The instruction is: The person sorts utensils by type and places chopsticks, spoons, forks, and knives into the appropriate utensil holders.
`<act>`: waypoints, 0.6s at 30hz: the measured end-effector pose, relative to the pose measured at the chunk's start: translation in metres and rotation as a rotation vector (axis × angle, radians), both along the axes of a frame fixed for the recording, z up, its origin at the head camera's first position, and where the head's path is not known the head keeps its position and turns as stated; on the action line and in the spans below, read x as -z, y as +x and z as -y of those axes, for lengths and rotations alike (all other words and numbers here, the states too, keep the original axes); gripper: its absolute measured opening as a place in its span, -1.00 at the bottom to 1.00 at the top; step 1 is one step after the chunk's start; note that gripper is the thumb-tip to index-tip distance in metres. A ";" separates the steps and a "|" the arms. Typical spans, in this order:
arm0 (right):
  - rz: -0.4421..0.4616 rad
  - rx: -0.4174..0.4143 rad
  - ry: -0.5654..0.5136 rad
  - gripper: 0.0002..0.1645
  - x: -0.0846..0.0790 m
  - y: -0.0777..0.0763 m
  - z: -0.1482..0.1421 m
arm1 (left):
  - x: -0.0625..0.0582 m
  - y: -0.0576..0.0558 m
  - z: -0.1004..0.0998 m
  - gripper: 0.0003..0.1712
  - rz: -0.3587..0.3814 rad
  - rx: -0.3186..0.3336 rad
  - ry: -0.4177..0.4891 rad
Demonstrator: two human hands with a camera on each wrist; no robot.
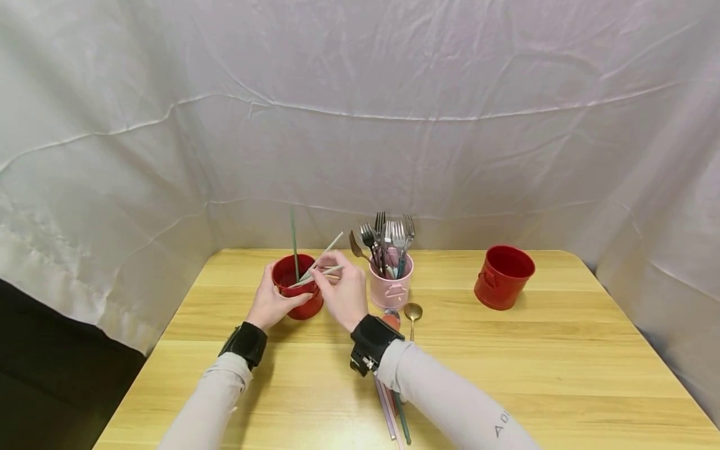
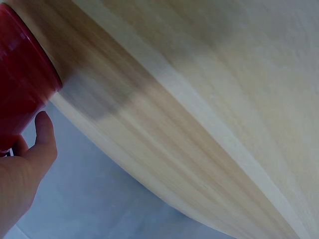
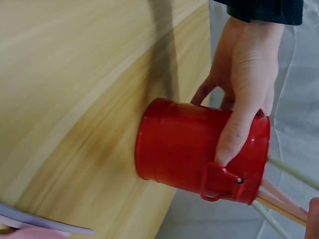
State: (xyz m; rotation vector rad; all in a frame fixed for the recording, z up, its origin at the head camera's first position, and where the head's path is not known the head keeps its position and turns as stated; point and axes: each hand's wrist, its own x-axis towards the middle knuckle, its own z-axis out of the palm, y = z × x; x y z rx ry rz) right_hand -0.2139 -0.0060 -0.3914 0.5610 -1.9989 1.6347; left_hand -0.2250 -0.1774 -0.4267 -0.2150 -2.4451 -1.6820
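My left hand grips a small red bucket by its side. The right wrist view shows that hand's thumb lying along the red wall beside a wire handle. A dark green stick stands up out of the bucket, and a pale green stick leans out to the right. At the rim, my right hand pinches thin pale sticks. Pink and yellowish sticks also jut from the bucket's mouth, near a right fingertip. Their lower ends are hidden, so their kind is unclear.
Right of my hands stands a pink bucket holding several forks and a brown spoon. A second red bucket is farther right. Spoons, one gold, and coloured handles lie on the wooden table, partly under my right forearm.
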 end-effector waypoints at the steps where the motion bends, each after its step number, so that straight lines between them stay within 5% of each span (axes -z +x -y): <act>1: 0.016 -0.008 0.001 -0.75 0.002 0.001 -0.001 | 0.000 0.000 0.000 0.01 0.001 0.000 0.002; 8: 0.117 -0.015 0.044 -0.62 0.018 0.003 -0.009 | 0.003 -0.002 0.000 0.01 -0.004 -0.004 0.005; 18: 0.144 0.042 0.199 -0.71 0.032 0.004 -0.023 | 0.033 -0.022 0.010 0.07 -0.034 -0.008 -0.015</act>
